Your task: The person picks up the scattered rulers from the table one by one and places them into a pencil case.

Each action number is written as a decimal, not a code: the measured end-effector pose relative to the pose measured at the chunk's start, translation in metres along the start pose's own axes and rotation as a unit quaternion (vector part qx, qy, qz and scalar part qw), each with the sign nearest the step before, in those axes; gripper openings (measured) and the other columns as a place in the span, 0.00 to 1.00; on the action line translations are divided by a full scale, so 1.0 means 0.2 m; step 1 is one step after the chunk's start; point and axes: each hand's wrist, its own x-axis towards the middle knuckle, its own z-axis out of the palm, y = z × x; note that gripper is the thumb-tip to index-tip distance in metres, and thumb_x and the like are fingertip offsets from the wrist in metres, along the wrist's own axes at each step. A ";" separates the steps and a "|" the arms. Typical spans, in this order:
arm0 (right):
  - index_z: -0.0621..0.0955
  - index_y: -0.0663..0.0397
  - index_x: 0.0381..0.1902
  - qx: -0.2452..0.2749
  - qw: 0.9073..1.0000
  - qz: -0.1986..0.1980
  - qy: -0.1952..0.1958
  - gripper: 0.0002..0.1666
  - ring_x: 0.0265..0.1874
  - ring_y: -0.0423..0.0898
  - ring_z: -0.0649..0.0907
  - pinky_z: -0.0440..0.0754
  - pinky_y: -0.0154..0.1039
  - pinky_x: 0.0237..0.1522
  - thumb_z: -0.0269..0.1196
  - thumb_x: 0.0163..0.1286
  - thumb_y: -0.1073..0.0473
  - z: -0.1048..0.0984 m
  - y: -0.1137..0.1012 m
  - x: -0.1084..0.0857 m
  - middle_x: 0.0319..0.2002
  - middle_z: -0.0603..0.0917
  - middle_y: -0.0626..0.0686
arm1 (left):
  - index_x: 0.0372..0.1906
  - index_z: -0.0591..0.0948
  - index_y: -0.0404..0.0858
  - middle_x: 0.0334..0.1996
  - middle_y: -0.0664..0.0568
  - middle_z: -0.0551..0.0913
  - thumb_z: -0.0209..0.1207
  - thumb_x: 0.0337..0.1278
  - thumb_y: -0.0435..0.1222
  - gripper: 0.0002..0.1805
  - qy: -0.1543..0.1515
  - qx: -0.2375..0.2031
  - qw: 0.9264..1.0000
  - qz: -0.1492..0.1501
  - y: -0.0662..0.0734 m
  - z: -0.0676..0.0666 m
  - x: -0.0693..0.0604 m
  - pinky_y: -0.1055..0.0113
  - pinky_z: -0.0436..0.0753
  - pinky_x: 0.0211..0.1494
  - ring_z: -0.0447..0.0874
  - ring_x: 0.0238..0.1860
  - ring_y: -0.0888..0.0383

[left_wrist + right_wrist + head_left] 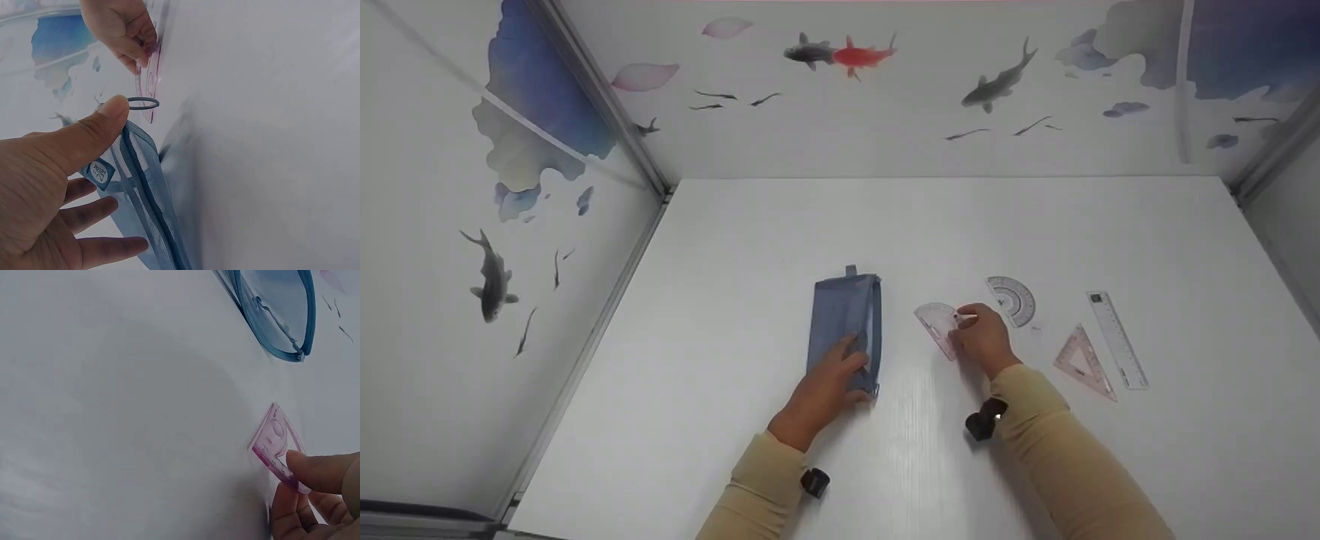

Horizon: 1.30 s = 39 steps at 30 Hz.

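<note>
A blue mesh pencil case [834, 315] lies on the table with its zipped mouth gaping along the right side. My left hand [821, 386] rests over its near part, fingers fairly straight and spread. In the left wrist view the thumb [107, 115] touches the case's end by the zipper's pull ring [144, 103]. To the right of the case, my right hand [984, 337] pinches a clear pink protractor [936, 322] by one end, between thumb and fingertips. In the right wrist view the protractor [275, 439] is tilted up, close to the table.
Beyond the right hand lies a clear protractor [1020, 300]. Farther right are a pink set square [1071, 364] and a clear ruler [1126, 352]. White panels [885, 135] with painted fish border the white table [720, 262] at the back and left.
</note>
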 end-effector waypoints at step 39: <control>0.73 0.70 0.57 0.176 0.984 0.014 -0.020 0.20 0.29 0.37 0.80 0.78 0.30 0.32 0.59 0.68 0.68 0.02 0.00 -0.04 0.42 0.83 0.61 | 0.55 0.74 0.46 0.72 0.41 0.61 0.71 0.46 0.39 0.29 -0.022 -0.004 0.999 -0.028 0.02 -0.01 0.01 0.53 0.72 0.64 0.63 0.69 0.42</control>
